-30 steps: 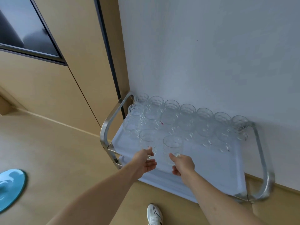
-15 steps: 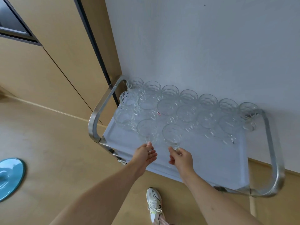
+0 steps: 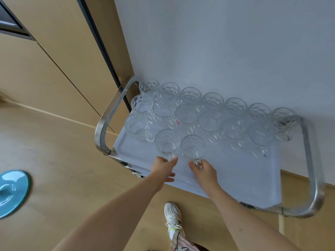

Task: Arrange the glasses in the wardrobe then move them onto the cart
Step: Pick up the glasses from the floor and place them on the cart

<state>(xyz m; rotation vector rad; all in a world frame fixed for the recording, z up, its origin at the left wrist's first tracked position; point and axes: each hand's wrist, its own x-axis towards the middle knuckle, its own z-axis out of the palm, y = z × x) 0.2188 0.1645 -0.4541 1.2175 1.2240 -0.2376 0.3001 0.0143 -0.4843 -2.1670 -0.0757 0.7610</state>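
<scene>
A cart (image 3: 235, 178) with a white top stands against the wall. Several clear glass mugs (image 3: 210, 122) stand on it in rows along the back. Two more mugs stand in front of the rows. My left hand (image 3: 163, 168) pinches the handle of the left front mug (image 3: 166, 142). My right hand (image 3: 204, 170) holds the handle of the right front mug (image 3: 193, 146) between thumb and fingers. Both mugs are upright on the cart top.
Curved metal handles rise at the cart's left end (image 3: 108, 124) and right end (image 3: 311, 169). Wooden wardrobe panels (image 3: 54, 69) stand at the left, a white wall (image 3: 217, 42) behind. A blue round base (image 3: 12, 192) lies on the floor. My shoe (image 3: 172, 217) is below the cart.
Both hands have stayed at the handles of the two front mugs. The view has shifted, so the cart sits lower and more of my shoe shows.
</scene>
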